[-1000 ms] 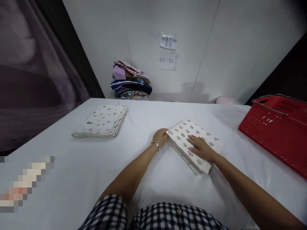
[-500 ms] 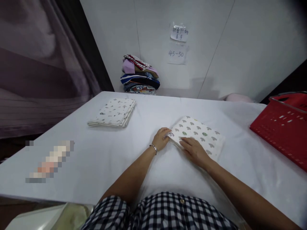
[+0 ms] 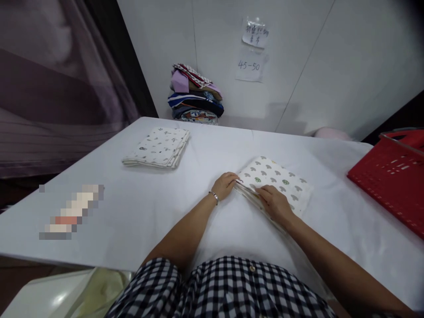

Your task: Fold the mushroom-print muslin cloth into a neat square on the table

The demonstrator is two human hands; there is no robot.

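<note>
A person in a black-and-white checked shirt (image 3: 228, 287) leans toward a white-covered tabletop (image 3: 149, 212), with a glossy white object (image 3: 43, 289) below its near left edge. On the left of the tabletop lies a long item (image 3: 71, 212) blurred out by pixelation. Right of center, the right hand (image 3: 274, 203) lies over the near edge of a folded white cloth (image 3: 281, 176) printed with gray mushroom-like shapes, its fingers bent; the thumb is hidden, so how closed that grip is cannot be told. The left hand (image 3: 225, 185), a bracelet (image 3: 215, 197) at its wrist, meets the cloth's left corner with curled fingers; whether its grip pinches the layers cannot be told either. A red basket (image 3: 391, 181) stands at right, well apart from the cloth. At far left on the tabletop sits a second folded cloth (image 3: 159, 148) with small dark motifs. Beyond the far edge rise a pile of fabrics (image 3: 197, 97) and a pale wall (image 3: 298, 44) bearing two paper signs (image 3: 250, 66), the lower reading "45-50."
</note>
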